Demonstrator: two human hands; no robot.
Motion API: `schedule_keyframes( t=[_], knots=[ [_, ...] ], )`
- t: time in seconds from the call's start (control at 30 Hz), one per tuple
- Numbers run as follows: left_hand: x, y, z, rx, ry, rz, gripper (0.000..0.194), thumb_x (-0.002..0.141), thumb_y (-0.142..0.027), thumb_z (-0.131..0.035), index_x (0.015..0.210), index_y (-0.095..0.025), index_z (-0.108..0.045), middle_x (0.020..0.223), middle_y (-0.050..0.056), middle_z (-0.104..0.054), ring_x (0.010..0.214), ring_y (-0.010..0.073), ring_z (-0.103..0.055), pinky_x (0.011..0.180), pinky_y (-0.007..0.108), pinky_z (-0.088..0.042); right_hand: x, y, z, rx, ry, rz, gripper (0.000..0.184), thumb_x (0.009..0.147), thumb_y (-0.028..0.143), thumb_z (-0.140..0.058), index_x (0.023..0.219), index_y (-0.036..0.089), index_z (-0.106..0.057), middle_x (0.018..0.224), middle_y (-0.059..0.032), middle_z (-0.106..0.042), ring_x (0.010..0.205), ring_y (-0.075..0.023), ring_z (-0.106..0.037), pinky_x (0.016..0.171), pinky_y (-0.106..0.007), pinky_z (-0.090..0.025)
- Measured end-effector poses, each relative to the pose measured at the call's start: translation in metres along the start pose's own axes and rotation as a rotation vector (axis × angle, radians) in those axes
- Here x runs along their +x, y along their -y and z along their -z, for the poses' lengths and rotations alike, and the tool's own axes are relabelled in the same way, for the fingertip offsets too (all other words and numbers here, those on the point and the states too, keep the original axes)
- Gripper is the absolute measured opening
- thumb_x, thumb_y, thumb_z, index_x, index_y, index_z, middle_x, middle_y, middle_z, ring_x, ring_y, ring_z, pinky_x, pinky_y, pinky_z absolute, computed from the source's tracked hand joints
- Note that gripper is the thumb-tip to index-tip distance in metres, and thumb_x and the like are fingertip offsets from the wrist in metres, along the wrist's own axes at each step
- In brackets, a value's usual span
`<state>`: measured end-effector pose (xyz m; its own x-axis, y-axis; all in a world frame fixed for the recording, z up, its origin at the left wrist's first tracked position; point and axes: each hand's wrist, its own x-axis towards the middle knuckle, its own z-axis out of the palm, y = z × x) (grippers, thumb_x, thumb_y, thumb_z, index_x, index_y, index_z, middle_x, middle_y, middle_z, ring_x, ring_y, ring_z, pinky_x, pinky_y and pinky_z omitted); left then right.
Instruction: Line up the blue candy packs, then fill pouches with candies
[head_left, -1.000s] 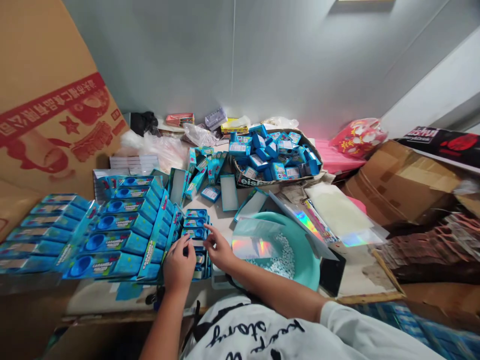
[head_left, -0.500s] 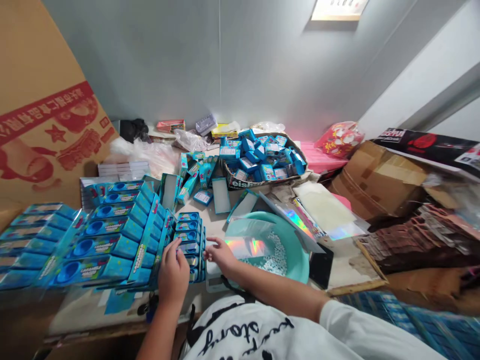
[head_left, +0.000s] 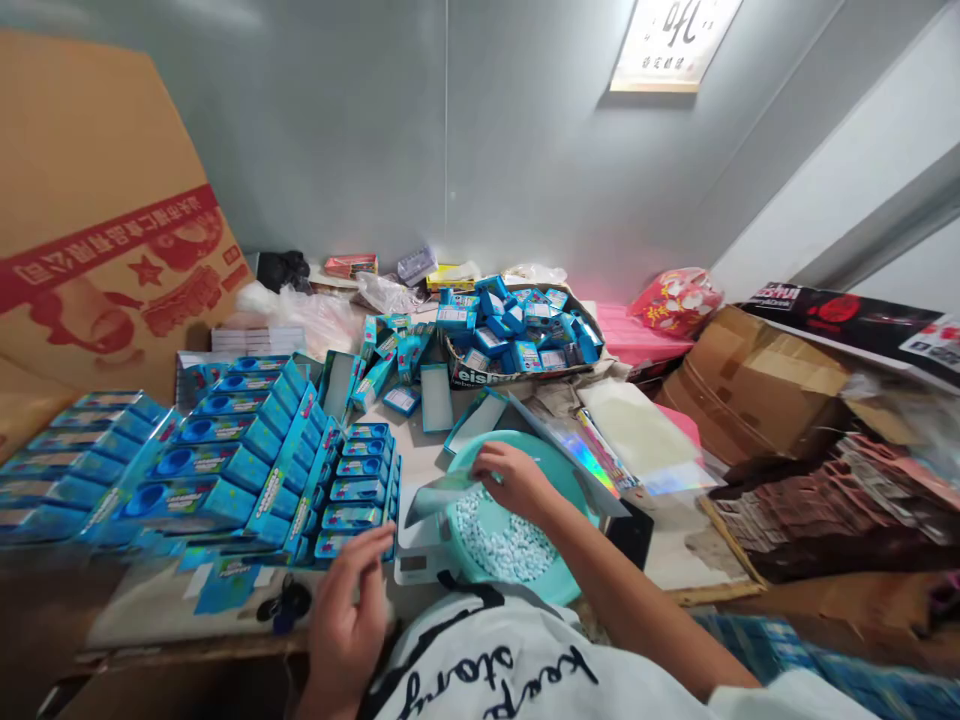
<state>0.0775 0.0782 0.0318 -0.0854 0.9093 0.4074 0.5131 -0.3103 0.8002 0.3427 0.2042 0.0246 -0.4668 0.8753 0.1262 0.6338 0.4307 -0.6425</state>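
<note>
A crowded counter (head_left: 450, 462) is shown, with rows of blue boxes (head_left: 247, 455) at the left and a teal basin (head_left: 559, 585) of white pellets (head_left: 502, 540) in the middle. Over the basin, a flat pouch (head_left: 442, 488) is pinched by the fingers of the right hand (head_left: 514, 478). The left hand (head_left: 346, 625) is held with fingers released, just beside the nearest boxes.

We see a big brown cardboard box with red print (head_left: 112, 250) leaning at the left. A cardboard tray heaped with little blue boxes (head_left: 517, 335) sits by the grey wall. A red shiny bag (head_left: 677, 300) lies past it, near a crumpled brown cardboard box (head_left: 757, 390). A framed white sign (head_left: 675, 45) hangs high up.
</note>
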Motion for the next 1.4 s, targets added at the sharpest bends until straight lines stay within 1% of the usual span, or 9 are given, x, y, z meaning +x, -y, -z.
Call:
schedule_keyframes(
  t=[0.1, 0.27, 0.37, 0.63, 0.77, 0.87, 0.97, 1.13, 1.4],
  knots=[
    [0.024, -0.035, 0.024, -0.097, -0.102, 0.090, 0.019, 0.092, -0.025, -0.059, 0.108, -0.028, -0.067, 0.133, 0.006, -0.063, 0.127, 0.0247, -0.058, 0.108, 0.043, -0.050, -0.030, 0.039, 0.021, -0.079, -0.192, 0.375, 0.024, 0.086, 0.008, -0.056, 0.092, 0.025, -0.072, 0.100, -0.0060, -0.071, 0.092, -0.0206, -0.061, 0.082, -0.035, -0.046],
    [0.068, -0.065, 0.033, -0.173, 0.393, 0.267, 0.050, 0.083, -0.049, -0.069, 0.130, -0.029, -0.064, 0.132, 0.010, -0.066, 0.121, 0.0311, -0.064, 0.094, 0.043, -0.060, -0.050, 0.081, 0.022, -0.047, -0.548, 0.684, 0.015, 0.087, 0.015, -0.068, 0.093, 0.027, -0.074, 0.092, -0.0039, -0.076, 0.080, -0.0197, -0.067, 0.067, -0.035, -0.047],
    [0.082, -0.064, 0.019, -0.285, 0.599, 0.383, 0.063, 0.075, -0.051, -0.078, 0.130, -0.024, -0.064, 0.125, 0.013, -0.070, 0.111, 0.0324, -0.069, 0.085, 0.040, -0.063, -0.044, 0.097, 0.014, -0.080, -0.428, 0.624, 0.017, 0.092, 0.019, -0.063, 0.085, 0.029, -0.074, 0.086, -0.0008, -0.077, 0.076, -0.0184, -0.067, 0.066, -0.035, -0.048],
    [0.085, -0.041, 0.032, -0.032, 0.546, 0.362, 0.053, 0.080, -0.054, -0.068, 0.122, -0.022, -0.070, 0.113, 0.007, -0.076, 0.096, 0.0272, -0.074, 0.071, 0.030, -0.062, -0.049, 0.107, 0.077, -0.271, -0.256, 0.466, 0.036, 0.097, 0.030, -0.061, 0.133, 0.029, -0.058, 0.148, -0.0063, -0.052, 0.140, -0.0256, -0.041, 0.119, -0.051, -0.026],
    [0.084, -0.048, 0.041, -0.059, 0.652, 0.350, 0.047, 0.077, -0.055, -0.070, 0.111, -0.022, -0.076, 0.113, 0.005, -0.076, 0.106, 0.0292, -0.071, 0.084, 0.031, -0.061, -0.058, 0.095, 0.113, -0.135, -0.366, 0.225, 0.057, 0.089, 0.034, -0.073, 0.141, 0.026, -0.052, 0.148, -0.0110, -0.050, 0.137, -0.0299, -0.044, 0.114, -0.050, -0.036],
    [0.087, -0.052, 0.043, -0.087, 0.765, 0.358, 0.044, 0.081, -0.052, -0.067, 0.113, -0.024, -0.075, 0.112, 0.004, -0.076, 0.101, 0.0283, -0.073, 0.082, 0.031, -0.062, -0.061, 0.092, 0.114, 0.199, -0.351, 0.068, 0.026, 0.090, 0.023, -0.070, 0.116, 0.025, -0.066, 0.112, -0.0040, -0.069, 0.099, -0.0186, -0.065, 0.086, -0.032, -0.052],
    [0.092, -0.056, 0.043, 0.141, 0.740, 0.138, 0.037, 0.084, -0.042, -0.062, 0.117, -0.028, -0.072, 0.117, 0.003, -0.074, 0.103, 0.0283, -0.072, 0.087, 0.039, -0.061, -0.064, 0.095, 0.098, 0.346, -0.409, -0.067, 0.006, 0.088, 0.016, -0.068, 0.090, 0.022, -0.067, 0.085, 0.0016, -0.068, 0.079, -0.0144, -0.062, 0.068, -0.025, -0.047],
    [0.092, -0.083, 0.030, 0.461, 0.345, -0.464, 0.050, 0.089, -0.039, -0.059, 0.138, -0.030, -0.053, 0.133, 0.005, -0.066, 0.121, 0.0285, -0.062, 0.110, 0.056, -0.044, -0.066, 0.107, 0.070, 0.384, -0.358, -0.126, 0.005, 0.086, 0.017, -0.066, 0.085, 0.021, -0.066, 0.084, 0.0000, -0.070, 0.075, -0.0152, -0.060, 0.062, -0.026, -0.042],
    [0.074, -0.091, -0.013, 0.476, 0.343, -0.715, 0.048, 0.094, -0.009, -0.049, 0.141, -0.020, -0.051, 0.132, 0.007, -0.066, 0.126, 0.0214, -0.057, 0.108, 0.041, -0.044, -0.061, 0.112, 0.053, 0.668, -0.406, -0.125, 0.012, 0.089, 0.026, -0.064, 0.094, 0.020, -0.073, 0.088, -0.0038, -0.074, 0.077, -0.0174, -0.065, 0.071, -0.028, -0.050]
  ],
)
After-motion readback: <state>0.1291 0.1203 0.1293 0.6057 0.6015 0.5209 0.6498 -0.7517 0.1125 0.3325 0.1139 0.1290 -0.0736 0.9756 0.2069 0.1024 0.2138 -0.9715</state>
